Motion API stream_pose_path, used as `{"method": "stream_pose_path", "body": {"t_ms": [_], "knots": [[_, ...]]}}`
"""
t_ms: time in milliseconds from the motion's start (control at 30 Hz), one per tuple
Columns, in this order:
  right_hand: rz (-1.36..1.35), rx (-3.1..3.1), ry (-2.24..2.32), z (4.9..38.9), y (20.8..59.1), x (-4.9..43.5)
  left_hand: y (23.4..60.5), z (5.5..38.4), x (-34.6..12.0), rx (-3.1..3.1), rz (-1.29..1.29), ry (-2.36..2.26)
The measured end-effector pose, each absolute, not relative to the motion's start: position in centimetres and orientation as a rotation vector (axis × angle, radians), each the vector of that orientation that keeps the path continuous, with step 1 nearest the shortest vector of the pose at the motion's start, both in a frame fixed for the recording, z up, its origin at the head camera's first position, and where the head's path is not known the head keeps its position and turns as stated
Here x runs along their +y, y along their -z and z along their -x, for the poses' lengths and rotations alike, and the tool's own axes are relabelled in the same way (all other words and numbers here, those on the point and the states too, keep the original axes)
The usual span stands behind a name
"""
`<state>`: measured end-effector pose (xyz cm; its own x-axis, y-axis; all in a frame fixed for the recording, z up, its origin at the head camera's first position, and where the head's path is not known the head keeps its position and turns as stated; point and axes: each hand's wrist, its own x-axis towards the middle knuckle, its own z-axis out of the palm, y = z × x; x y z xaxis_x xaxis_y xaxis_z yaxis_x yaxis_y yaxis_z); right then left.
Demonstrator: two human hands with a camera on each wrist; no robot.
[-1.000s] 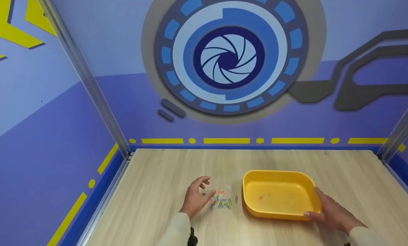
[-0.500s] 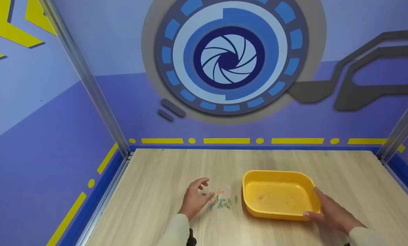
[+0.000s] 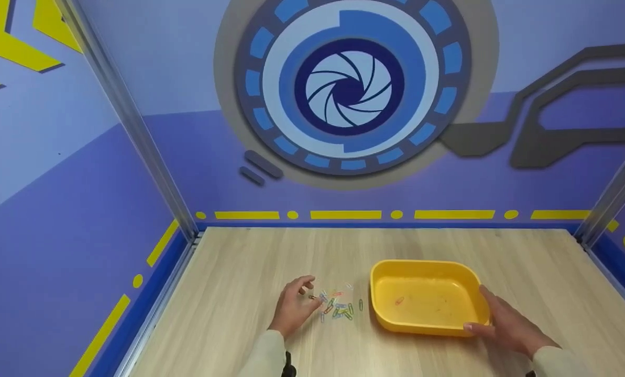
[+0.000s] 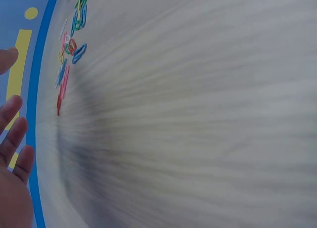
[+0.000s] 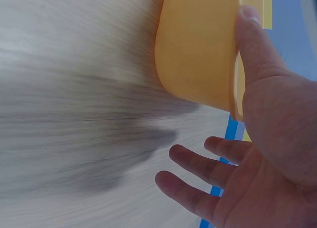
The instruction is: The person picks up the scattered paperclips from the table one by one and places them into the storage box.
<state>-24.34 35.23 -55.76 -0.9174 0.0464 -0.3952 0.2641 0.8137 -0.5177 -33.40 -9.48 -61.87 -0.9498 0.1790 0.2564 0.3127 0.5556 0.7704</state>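
Head cam: clips [image 3: 342, 311] nr L grip [image 3: 293, 305] w/ fingers apart; R grip [image 3: 512, 323] clamped on bin [image 3: 422, 330].

One bin [image 3: 422, 331], right. One clip [image 3: 399, 301] inside. Pile [image 3: 341, 306] left of bin: over ten clips, overlapping, exact count unclear. One stray clip [image 3: 361, 305] between. Two hands: left hand [image 3: 293, 309], right hand [image 3: 514, 325]. One table [image 3: 265, 251].

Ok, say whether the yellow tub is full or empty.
Nearly empty: in the head view, a reddish paper clip lies inside the otherwise mostly bare yellow tub.
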Motion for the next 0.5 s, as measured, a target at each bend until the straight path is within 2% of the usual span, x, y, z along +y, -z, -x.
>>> {"method": "stream_pose_path", "body": {"t_ms": [500], "knots": [[-0.209, 2.665, 0.802, 24.50, 55.92, 35.26, 62.34, 33.29, -9.90, -2.705, 0.482, 1.313]]}}
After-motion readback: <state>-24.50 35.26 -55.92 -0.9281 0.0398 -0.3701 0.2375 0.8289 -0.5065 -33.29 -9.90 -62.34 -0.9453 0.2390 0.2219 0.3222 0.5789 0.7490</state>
